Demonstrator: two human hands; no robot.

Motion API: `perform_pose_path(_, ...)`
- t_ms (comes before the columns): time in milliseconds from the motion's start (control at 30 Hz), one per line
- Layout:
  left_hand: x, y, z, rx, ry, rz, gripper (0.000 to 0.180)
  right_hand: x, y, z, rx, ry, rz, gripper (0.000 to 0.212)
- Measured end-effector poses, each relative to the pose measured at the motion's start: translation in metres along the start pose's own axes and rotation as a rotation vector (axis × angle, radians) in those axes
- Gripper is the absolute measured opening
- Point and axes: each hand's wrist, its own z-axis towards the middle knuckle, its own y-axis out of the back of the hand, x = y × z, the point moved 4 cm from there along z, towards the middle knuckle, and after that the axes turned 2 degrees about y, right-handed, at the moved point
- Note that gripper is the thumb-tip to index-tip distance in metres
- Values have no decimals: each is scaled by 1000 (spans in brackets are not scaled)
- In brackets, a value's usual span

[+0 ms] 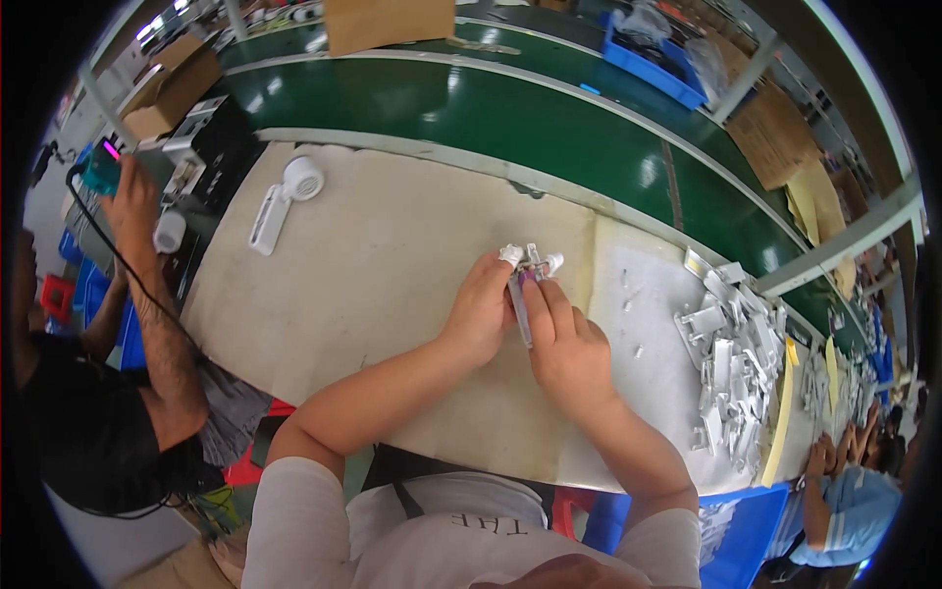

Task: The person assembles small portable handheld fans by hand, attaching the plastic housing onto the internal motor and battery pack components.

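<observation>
Over the middle of the worktable [392, 255], both hands close around one small white plastic housing part [523, 314] with a purple piece and white bits at its far end. My left hand [480, 309] grips its left side, thumb near the top. From the right, my right hand [567, 344] wraps its fingers over the part, hiding much of it. To the left on the table lies a white handheld device with a round head [302, 178] and a flat handle [268, 224]. A heap of white plastic pieces [731, 363] covers the table's right side.
Beyond the table runs a green conveyor belt [422, 98], with a cardboard box [388, 25] and a blue bin [655, 64] past it. At left a co-worker's hand [132, 201] holds a teal tool [101, 167] by a black machine [211, 147]. A metal post [844, 240] slants at right.
</observation>
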Motion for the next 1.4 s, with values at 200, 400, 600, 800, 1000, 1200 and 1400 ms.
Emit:
perform_pose_path(200,-7,36,-8,62,46,-162,26,-1,22,10,-5,153,399,74)
perform_pose_path(400,-2,19,-23,228,350,-169,26,-45,-39,-18,186,-372,1264,80)
perform_pose_path(600,-11,18,-19,213,250,403,26,-60,-6,-7,-271,70,341,58)
perform_pose_path(800,1,19,-19,242,310,787,23,-58,2,-4,-320,162,308,52)
perform_pose_path(1000,2,21,-21,256,124,957,22,-54,6,-7,-283,167,310,55)
perform_pose_path(1200,-5,16,-25,276,-33,1246,28,-57,15,-16,102,-228,894,65)
perform_pose_path(1400,4,7,-33,383,-160,1544,26,-70,12,-19,314,-93,1136,58)
